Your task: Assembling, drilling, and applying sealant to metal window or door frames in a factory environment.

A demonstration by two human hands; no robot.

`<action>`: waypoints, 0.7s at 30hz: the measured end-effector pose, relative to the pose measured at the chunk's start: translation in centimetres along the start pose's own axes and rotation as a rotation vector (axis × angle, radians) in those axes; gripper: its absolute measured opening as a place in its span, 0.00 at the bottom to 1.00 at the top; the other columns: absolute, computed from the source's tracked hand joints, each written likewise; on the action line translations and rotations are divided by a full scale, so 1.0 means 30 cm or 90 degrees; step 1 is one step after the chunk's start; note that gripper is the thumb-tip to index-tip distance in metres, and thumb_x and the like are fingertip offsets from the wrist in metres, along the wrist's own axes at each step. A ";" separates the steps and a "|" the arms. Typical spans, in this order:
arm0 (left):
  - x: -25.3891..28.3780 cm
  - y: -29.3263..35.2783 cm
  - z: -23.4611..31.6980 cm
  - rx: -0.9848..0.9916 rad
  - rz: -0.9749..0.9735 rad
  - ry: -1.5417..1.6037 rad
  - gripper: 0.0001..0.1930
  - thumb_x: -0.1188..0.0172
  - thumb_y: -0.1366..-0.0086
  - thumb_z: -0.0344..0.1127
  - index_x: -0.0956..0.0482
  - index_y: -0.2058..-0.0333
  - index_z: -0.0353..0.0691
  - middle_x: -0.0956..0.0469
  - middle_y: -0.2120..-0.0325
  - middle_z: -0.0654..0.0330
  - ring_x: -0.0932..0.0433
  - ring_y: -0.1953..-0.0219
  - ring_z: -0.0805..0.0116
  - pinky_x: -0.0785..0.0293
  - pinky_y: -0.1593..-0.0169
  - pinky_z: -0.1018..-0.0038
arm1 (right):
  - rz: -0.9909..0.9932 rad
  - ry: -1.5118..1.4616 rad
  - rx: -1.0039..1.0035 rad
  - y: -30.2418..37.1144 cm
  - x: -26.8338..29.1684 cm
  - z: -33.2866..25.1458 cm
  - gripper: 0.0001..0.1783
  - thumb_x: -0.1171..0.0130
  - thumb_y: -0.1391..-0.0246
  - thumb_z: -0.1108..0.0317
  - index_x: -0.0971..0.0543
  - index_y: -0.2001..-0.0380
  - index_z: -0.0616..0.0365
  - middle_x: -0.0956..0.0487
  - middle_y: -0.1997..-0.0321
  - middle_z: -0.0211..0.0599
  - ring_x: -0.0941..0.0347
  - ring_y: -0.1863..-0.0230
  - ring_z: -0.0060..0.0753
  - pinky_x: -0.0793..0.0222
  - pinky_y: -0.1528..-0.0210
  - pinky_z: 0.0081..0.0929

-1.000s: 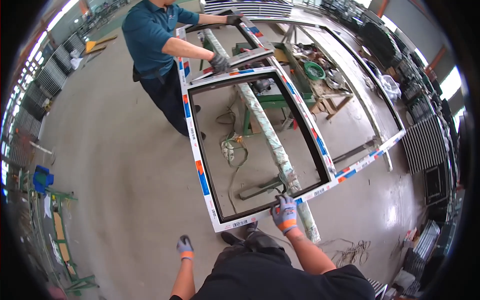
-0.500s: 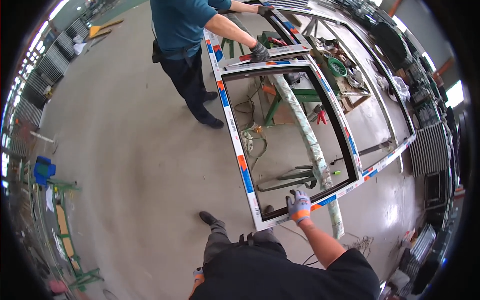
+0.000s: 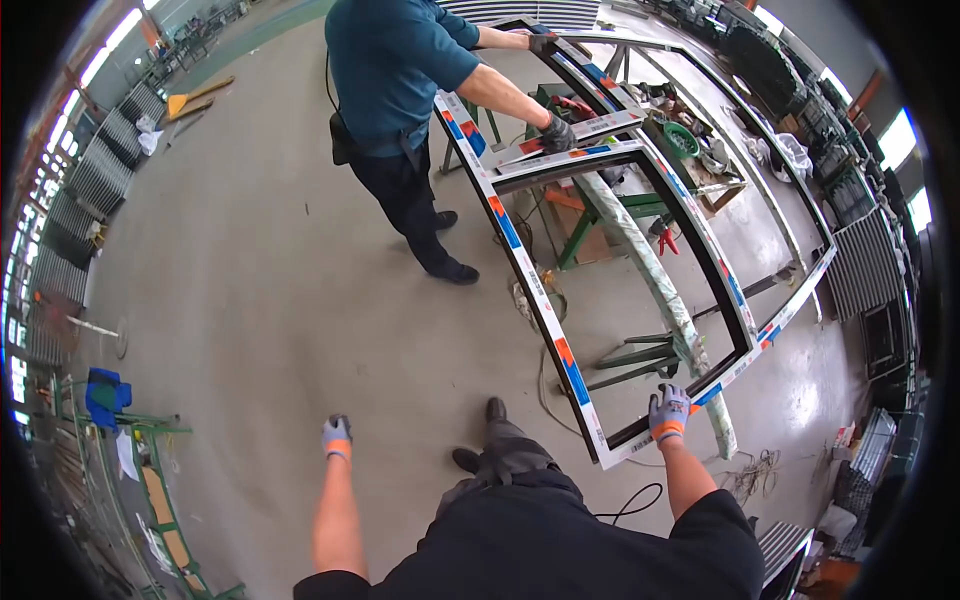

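Note:
A large window frame (image 3: 531, 284), wrapped in white film with orange and blue patches and dark along its inner edges, slants away from me over supports. My right hand (image 3: 669, 413), in a grey glove with an orange cuff, is closed over the near bar, close to the corner. Out over the floor at left is my left hand (image 3: 337, 436), gloved alike, its fingers curled with nothing visible in them. A co-worker (image 3: 395, 95) stands at the far left side of the frame; one dark-gloved hand (image 3: 557, 133) touches a crossbar, the other the far end.
Under the frame run a film-wrapped beam (image 3: 640, 260) and green stands (image 3: 640, 355). Beyond lies a bench with a green bowl (image 3: 681, 140). A larger frame (image 3: 800, 287) extends right. Cables (image 3: 755, 475) lie on the floor; a green rack (image 3: 150, 470) stands left.
My left hand has swung out from beside my body to the left. My view has shifted, so the frame and co-worker appear farther right. My right hand stays on the near bar.

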State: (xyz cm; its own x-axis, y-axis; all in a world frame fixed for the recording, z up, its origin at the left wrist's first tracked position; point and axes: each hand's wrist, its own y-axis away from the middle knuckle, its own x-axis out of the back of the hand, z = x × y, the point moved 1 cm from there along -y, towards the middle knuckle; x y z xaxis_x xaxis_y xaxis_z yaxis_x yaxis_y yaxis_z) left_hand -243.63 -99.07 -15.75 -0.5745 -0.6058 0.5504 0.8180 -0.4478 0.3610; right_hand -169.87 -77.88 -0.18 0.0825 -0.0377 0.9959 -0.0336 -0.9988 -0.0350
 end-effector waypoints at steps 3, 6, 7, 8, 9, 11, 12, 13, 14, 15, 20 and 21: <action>-0.091 -0.116 0.027 -0.141 0.088 -0.300 0.13 0.43 0.34 0.46 0.18 0.65 0.42 0.18 0.75 0.55 0.19 0.74 0.61 0.25 0.71 0.66 | 0.013 -0.033 0.007 -0.110 -0.029 -0.058 0.17 0.39 0.51 0.63 0.22 0.57 0.56 0.23 0.54 0.43 0.31 0.48 0.48 0.39 0.43 0.42; -0.316 -0.011 0.305 -0.107 -0.087 -0.409 0.25 0.44 0.37 0.56 0.22 0.56 0.39 0.19 0.58 0.43 0.21 0.55 0.43 0.25 0.51 0.54 | 0.016 -0.030 -0.045 -0.127 0.015 -0.043 0.17 0.39 0.51 0.64 0.22 0.58 0.56 0.23 0.54 0.43 0.31 0.48 0.48 0.39 0.42 0.43; -0.344 -0.010 0.345 -0.108 -0.085 -0.416 0.25 0.44 0.37 0.56 0.22 0.56 0.39 0.19 0.58 0.43 0.21 0.55 0.43 0.25 0.51 0.54 | 0.008 -0.034 -0.057 -0.143 0.037 -0.048 0.17 0.39 0.51 0.64 0.23 0.58 0.57 0.24 0.54 0.43 0.31 0.47 0.49 0.39 0.41 0.44; -0.363 -0.009 0.357 -0.078 -0.125 -0.405 0.24 0.44 0.37 0.56 0.22 0.54 0.40 0.19 0.58 0.44 0.21 0.55 0.43 0.25 0.51 0.54 | -0.001 -0.039 -0.067 -0.167 0.042 -0.057 0.17 0.39 0.52 0.64 0.23 0.58 0.57 0.24 0.55 0.43 0.32 0.47 0.49 0.40 0.40 0.44; -0.373 -0.021 0.373 -0.048 -0.167 -0.393 0.24 0.43 0.37 0.55 0.22 0.53 0.41 0.19 0.58 0.45 0.20 0.55 0.43 0.25 0.51 0.54 | -0.005 -0.044 -0.068 -0.195 0.034 -0.070 0.17 0.39 0.52 0.64 0.23 0.58 0.57 0.24 0.55 0.43 0.32 0.47 0.49 0.40 0.40 0.44; -0.406 -0.019 0.483 -0.049 -0.201 -0.389 0.24 0.43 0.37 0.54 0.22 0.52 0.42 0.19 0.58 0.45 0.21 0.54 0.43 0.25 0.50 0.55 | -0.019 -0.031 -0.106 -0.240 0.040 -0.055 0.17 0.39 0.52 0.65 0.23 0.58 0.57 0.25 0.55 0.44 0.32 0.47 0.51 0.41 0.39 0.45; -0.417 -0.024 0.543 -0.044 -0.227 -0.384 0.23 0.43 0.37 0.53 0.23 0.51 0.42 0.19 0.57 0.46 0.21 0.54 0.44 0.25 0.50 0.55 | -0.040 -0.037 -0.114 -0.247 0.031 -0.043 0.18 0.39 0.53 0.65 0.23 0.57 0.57 0.25 0.54 0.44 0.33 0.46 0.51 0.43 0.37 0.46; -0.437 -0.060 0.587 -0.048 -0.233 -0.392 0.23 0.43 0.37 0.53 0.23 0.51 0.42 0.19 0.57 0.46 0.21 0.54 0.44 0.25 0.50 0.55 | -0.042 -0.038 -0.124 -0.289 0.038 -0.058 0.18 0.39 0.53 0.65 0.23 0.57 0.57 0.25 0.54 0.44 0.33 0.46 0.51 0.43 0.37 0.46; -0.451 -0.116 0.612 -0.074 -0.168 -0.411 0.23 0.42 0.38 0.52 0.23 0.51 0.42 0.20 0.56 0.46 0.21 0.53 0.44 0.25 0.49 0.55 | -0.043 -0.033 -0.100 -0.337 0.041 -0.087 0.18 0.38 0.53 0.65 0.24 0.57 0.57 0.25 0.54 0.45 0.34 0.46 0.51 0.43 0.37 0.47; -0.468 -0.169 0.636 -0.101 -0.104 -0.429 0.23 0.42 0.38 0.52 0.23 0.52 0.42 0.20 0.56 0.46 0.21 0.53 0.45 0.26 0.49 0.55 | -0.043 -0.028 -0.077 -0.379 0.042 -0.109 0.18 0.38 0.54 0.66 0.24 0.57 0.57 0.25 0.54 0.45 0.34 0.46 0.51 0.44 0.37 0.47; -0.705 -0.392 1.131 -0.309 -0.126 -0.469 0.19 0.44 0.35 0.47 0.22 0.52 0.42 0.21 0.56 0.46 0.24 0.53 0.44 0.29 0.46 0.54 | -0.104 0.029 -0.121 -0.461 0.045 -0.122 0.20 0.38 0.52 0.63 0.24 0.55 0.57 0.26 0.51 0.44 0.35 0.44 0.50 0.45 0.35 0.46; -0.785 -0.444 1.252 -0.429 -0.131 -0.449 0.18 0.44 0.35 0.46 0.22 0.52 0.42 0.21 0.56 0.47 0.24 0.52 0.45 0.29 0.45 0.54 | -0.106 0.049 -0.152 -0.467 0.038 -0.121 0.22 0.38 0.51 0.61 0.25 0.54 0.57 0.26 0.51 0.44 0.35 0.43 0.50 0.45 0.35 0.46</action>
State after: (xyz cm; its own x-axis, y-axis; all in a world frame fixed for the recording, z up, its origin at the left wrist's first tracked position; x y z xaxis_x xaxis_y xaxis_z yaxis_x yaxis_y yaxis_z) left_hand -239.95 -54.12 -5.23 -0.3762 -0.0429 0.9256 0.3919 -0.9126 0.1170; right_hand -172.93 -63.83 1.75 0.0303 0.1378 0.9900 -0.2602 -0.9552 0.1409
